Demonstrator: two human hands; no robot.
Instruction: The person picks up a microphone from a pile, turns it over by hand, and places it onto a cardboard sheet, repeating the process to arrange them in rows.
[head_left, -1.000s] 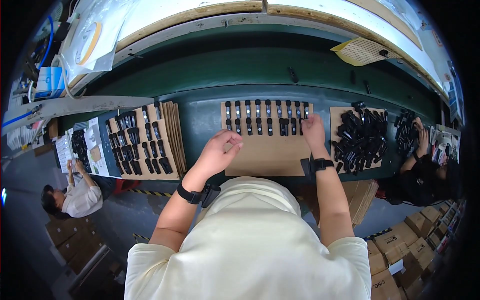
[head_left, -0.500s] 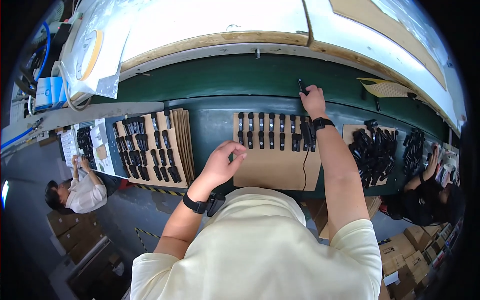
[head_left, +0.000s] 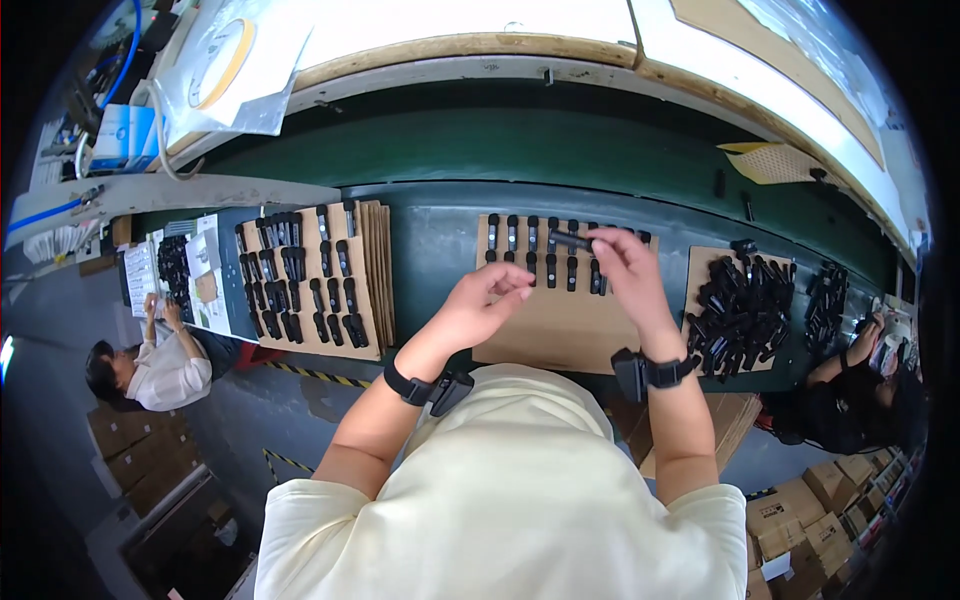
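Your right hand (head_left: 632,275) has its fingers pinched on the near end of a slim black stick (head_left: 572,239), just above the right part of the cardboard sheet (head_left: 560,335). The stick juts out leftward from your fingertips, lying nearly crosswise, so it covers part of the upper row of sticks (head_left: 512,232) beneath. Your left hand (head_left: 485,305) is over the left part of the same sheet, its fingers loosely curled with a gap between thumb and forefinger, just beside the lower row of sticks (head_left: 551,270). Whether a fingertip there brushes one of them is hard to say from this angle. The held stick is up and to the right of those left fingers, apart from them.

Both your wrists carry black straps (head_left: 670,372). The near part of your sheet is bare cardboard, lying on the green bench (head_left: 430,230). To your left, more sticks stand in rows on a cardboard stack (head_left: 372,280); to your right, a jumbled pile of sticks (head_left: 740,312) covers another sheet. Beyond the rows, two loose sticks (head_left: 720,183) lie near a yellow mesh sheet (head_left: 775,163). Farther out, a person in white (head_left: 170,370) sits at left and a person in dark clothing (head_left: 850,400) at right.
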